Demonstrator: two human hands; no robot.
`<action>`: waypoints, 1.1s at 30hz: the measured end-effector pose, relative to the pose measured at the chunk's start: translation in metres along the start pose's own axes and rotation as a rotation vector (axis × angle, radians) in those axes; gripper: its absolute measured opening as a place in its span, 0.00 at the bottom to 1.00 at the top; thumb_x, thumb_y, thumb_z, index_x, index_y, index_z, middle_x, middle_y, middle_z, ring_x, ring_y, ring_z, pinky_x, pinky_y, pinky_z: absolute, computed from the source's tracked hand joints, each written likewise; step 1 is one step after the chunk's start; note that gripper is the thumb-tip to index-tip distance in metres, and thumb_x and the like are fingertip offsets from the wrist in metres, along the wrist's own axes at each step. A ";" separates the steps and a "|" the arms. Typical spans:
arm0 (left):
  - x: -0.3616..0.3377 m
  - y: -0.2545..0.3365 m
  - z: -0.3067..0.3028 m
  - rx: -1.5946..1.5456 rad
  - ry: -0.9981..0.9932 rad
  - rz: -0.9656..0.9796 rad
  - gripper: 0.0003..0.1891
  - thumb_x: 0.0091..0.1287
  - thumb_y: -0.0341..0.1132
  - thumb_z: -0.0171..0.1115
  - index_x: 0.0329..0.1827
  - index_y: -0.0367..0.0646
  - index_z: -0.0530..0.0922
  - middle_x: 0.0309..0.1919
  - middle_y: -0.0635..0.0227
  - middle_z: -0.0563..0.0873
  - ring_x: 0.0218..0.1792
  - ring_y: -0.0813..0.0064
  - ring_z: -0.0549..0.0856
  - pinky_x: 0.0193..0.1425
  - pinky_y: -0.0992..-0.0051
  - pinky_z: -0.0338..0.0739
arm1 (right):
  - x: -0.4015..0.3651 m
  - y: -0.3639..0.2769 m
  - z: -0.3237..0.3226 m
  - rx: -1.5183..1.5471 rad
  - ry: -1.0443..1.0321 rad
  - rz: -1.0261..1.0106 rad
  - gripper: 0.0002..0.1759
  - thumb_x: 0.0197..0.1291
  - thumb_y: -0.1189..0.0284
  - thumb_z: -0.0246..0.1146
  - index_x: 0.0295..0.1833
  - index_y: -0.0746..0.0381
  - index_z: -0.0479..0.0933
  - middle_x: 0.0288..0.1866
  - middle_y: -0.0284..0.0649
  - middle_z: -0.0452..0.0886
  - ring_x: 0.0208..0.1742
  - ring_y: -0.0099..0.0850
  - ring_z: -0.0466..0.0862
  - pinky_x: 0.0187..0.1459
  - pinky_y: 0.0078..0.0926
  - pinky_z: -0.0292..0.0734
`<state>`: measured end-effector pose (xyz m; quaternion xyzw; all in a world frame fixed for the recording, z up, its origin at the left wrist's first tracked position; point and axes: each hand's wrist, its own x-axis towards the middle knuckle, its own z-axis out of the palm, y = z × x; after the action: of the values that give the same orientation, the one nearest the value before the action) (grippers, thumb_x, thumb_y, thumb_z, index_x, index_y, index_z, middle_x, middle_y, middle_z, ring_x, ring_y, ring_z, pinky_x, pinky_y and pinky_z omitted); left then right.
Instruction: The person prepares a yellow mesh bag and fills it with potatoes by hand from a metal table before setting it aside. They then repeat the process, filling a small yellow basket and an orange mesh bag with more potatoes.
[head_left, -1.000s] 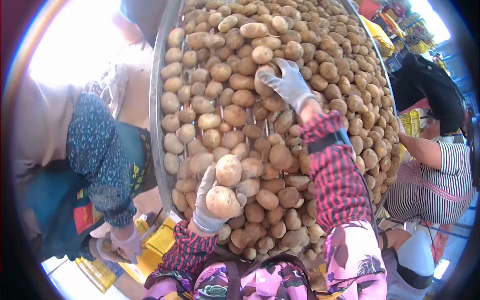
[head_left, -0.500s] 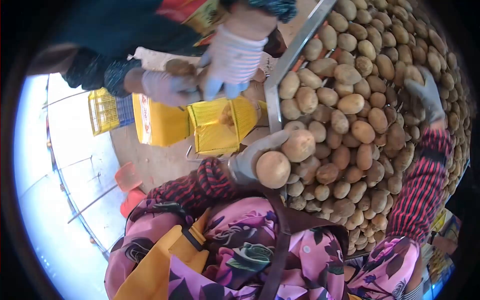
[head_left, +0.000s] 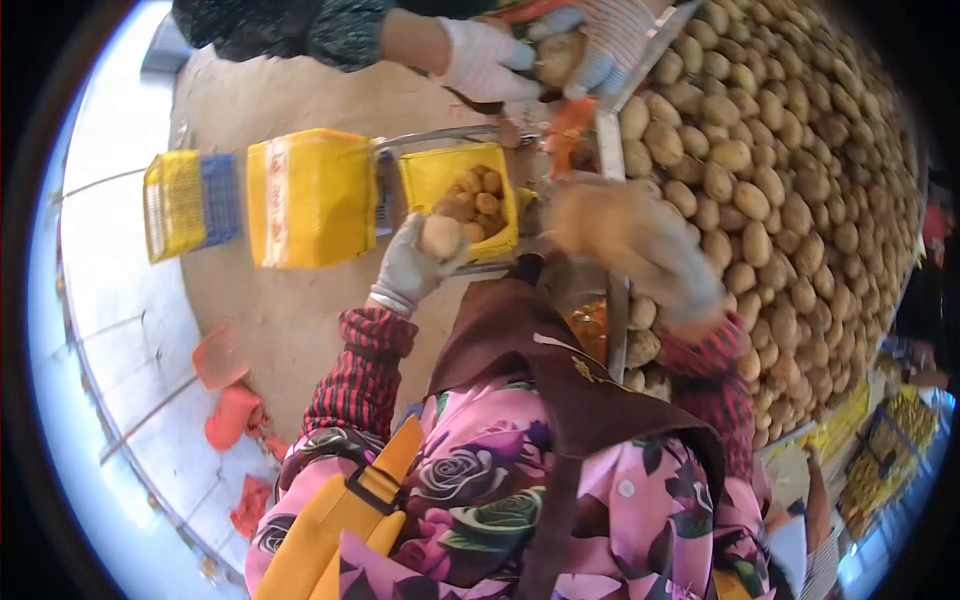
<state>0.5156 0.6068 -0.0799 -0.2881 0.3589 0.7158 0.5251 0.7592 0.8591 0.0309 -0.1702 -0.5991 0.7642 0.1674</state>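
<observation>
Gloved in grey, my left hand (head_left: 405, 268) is closed on a pale round potato (head_left: 441, 236) at the lower left edge of an open yellow crate (head_left: 425, 172). Several smaller potatoes (head_left: 487, 203) lie inside that crate. My right hand (head_left: 685, 275), smeared by motion, holds what looks like one or more potatoes (head_left: 598, 225) over the metal edge (head_left: 613, 330) of the sorting table. To the right of that edge spreads a large heap of potatoes (head_left: 755, 200).
A co-worker's gloved hands (head_left: 485, 60) hold a potato (head_left: 558, 58) at the top. Left of the crate stand a yellow covered box (head_left: 315, 198) and a yellow and blue basket (head_left: 175, 205). Red plastic items (head_left: 232, 415) lie at lower left.
My left hand moved left from the heap to the crate with one potato instead of two. My right hand came left off the heap. The co-worker's hands moved up in view.
</observation>
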 end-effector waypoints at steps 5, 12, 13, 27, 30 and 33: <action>0.004 -0.006 -0.029 0.240 -0.167 -0.019 0.19 0.78 0.47 0.52 0.65 0.48 0.71 0.56 0.61 0.79 0.58 0.59 0.79 0.68 0.57 0.75 | 0.025 0.022 0.011 -0.871 0.301 -0.262 0.28 0.61 0.58 0.69 0.64 0.60 0.75 0.62 0.53 0.76 0.64 0.49 0.77 0.63 0.43 0.72; -0.008 -0.107 0.156 1.439 -0.552 0.567 0.17 0.70 0.31 0.60 0.60 0.37 0.77 0.54 0.59 0.83 0.55 0.60 0.82 0.65 0.63 0.75 | -0.090 0.011 -0.064 -1.453 0.695 0.077 0.29 0.58 0.56 0.68 0.61 0.61 0.77 0.64 0.52 0.76 0.68 0.52 0.72 0.68 0.54 0.63; -0.014 -0.123 0.198 1.400 -0.648 0.486 0.17 0.68 0.31 0.62 0.59 0.37 0.77 0.53 0.58 0.84 0.55 0.61 0.82 0.65 0.64 0.74 | -0.106 0.013 -0.071 -1.395 0.624 0.107 0.27 0.59 0.57 0.67 0.60 0.61 0.77 0.61 0.51 0.78 0.66 0.51 0.74 0.66 0.51 0.67; 0.081 -0.290 0.382 0.541 -0.657 -0.582 0.24 0.79 0.47 0.53 0.72 0.46 0.68 0.62 0.60 0.78 0.60 0.61 0.80 0.61 0.56 0.78 | -0.085 -0.080 -0.272 -0.812 0.682 0.116 0.28 0.55 0.61 0.69 0.61 0.59 0.77 0.60 0.54 0.80 0.64 0.52 0.77 0.65 0.44 0.72; 0.090 -0.277 0.388 0.485 -0.609 -0.772 0.20 0.79 0.48 0.53 0.63 0.43 0.75 0.50 0.62 0.84 0.50 0.65 0.85 0.53 0.63 0.83 | -0.076 -0.076 -0.328 -1.615 0.965 0.234 0.33 0.55 0.64 0.68 0.68 0.55 0.73 0.68 0.47 0.75 0.61 0.50 0.78 0.63 0.49 0.72; 0.105 -0.266 0.423 0.800 -0.790 -0.435 0.18 0.79 0.46 0.53 0.55 0.39 0.78 0.41 0.65 0.85 0.42 0.70 0.87 0.46 0.71 0.84 | -0.054 -0.075 -0.350 -1.797 0.828 0.661 0.39 0.50 0.66 0.71 0.71 0.52 0.69 0.70 0.46 0.73 0.60 0.48 0.78 0.59 0.49 0.74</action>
<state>0.7260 1.0606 0.0250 0.1527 0.3111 0.4544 0.8206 0.9725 1.1515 0.0286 -0.6363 -0.7666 -0.0736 -0.0463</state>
